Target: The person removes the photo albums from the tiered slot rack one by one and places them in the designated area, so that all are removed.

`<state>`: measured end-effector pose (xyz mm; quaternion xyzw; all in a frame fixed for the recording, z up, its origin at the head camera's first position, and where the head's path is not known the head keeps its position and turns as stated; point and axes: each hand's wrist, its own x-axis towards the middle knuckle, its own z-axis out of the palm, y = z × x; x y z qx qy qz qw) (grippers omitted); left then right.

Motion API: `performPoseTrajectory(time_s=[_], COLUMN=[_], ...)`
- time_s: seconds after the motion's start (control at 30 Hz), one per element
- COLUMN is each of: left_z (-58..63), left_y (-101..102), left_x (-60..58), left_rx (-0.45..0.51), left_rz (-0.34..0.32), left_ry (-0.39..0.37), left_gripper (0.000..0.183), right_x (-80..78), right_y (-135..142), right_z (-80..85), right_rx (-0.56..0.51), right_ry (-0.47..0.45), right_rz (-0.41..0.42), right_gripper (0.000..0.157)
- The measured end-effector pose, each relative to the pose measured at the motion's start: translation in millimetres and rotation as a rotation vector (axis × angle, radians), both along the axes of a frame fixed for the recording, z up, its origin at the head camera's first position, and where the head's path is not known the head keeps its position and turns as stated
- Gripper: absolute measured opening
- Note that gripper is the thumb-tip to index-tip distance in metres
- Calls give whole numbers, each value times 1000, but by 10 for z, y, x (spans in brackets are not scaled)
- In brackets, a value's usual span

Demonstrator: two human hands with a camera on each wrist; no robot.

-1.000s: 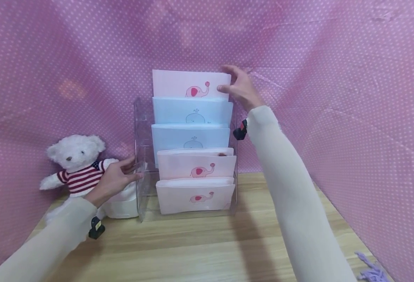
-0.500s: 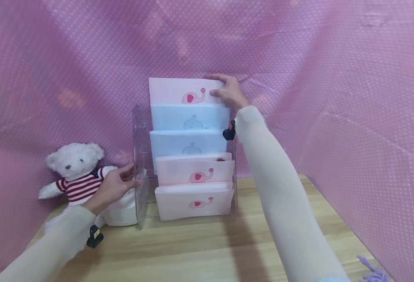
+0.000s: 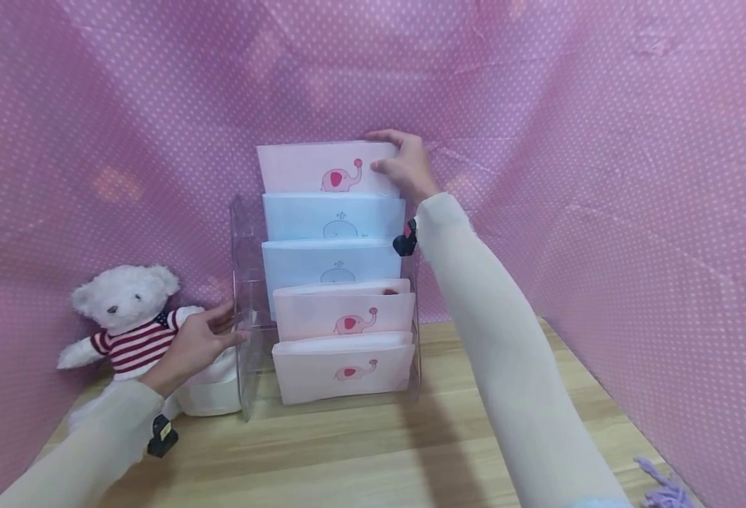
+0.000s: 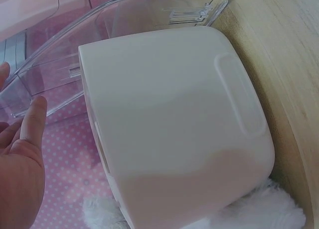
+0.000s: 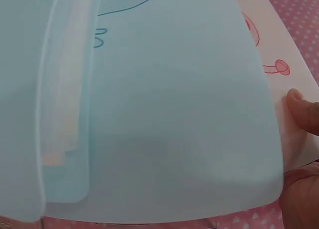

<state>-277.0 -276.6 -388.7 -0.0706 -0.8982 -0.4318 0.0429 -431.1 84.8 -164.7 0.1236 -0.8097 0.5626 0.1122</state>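
Observation:
A clear plastic file rack (image 3: 250,282) stands upright, holding pink and pale blue folders in stepped tiers. My right hand (image 3: 406,166) grips the rearmost pink folder (image 3: 293,169) by its upper right corner, thumb on the elephant-printed front and fingers over the top edge. In the right wrist view that thumb (image 5: 301,109) presses the pink sheet behind a blue folder (image 5: 184,119). At the rack's left side panel, my left hand (image 3: 197,346) pinches the edge between thumb and fingers; the left wrist view has a finger (image 4: 36,122) against the clear panel.
Left of the rack, a white teddy bear (image 3: 125,296) in a striped sweater leans by a white rounded box (image 3: 211,396). Pink dotted cloth (image 3: 633,212) surrounds the wooden table (image 3: 322,458). Purple strands (image 3: 665,487) lie at the front right.
My right hand has shifted left and farther over the top of the rear pink folder. The left hand keeps its place at the rack's side, while the head view has shifted slightly.

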Motion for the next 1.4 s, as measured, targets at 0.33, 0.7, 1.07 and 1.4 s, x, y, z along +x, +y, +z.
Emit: performPoseTrajectory(time_s=[0.33,0.7,1.07,1.4], left_z=[-9,7,5,-3], left_y=[-24,-37,-18,-3], left_x=[-43,-62,-29,-6], left_rx=[1,-13,3,25], left_rz=[-3,1,-8,0], left_ry=[-19,-10,-4,-54], left_gripper=[90,87,86,85], right_x=[-13,35,77,149], right_y=[58,348,638,935], right_z=[148,416,381,348], right_rx=[-124,-264,-353,-476], right_ry=[80,160,98,54], right_rz=[-38,-62,-80,-104], right_gripper=[49,51,51,49])
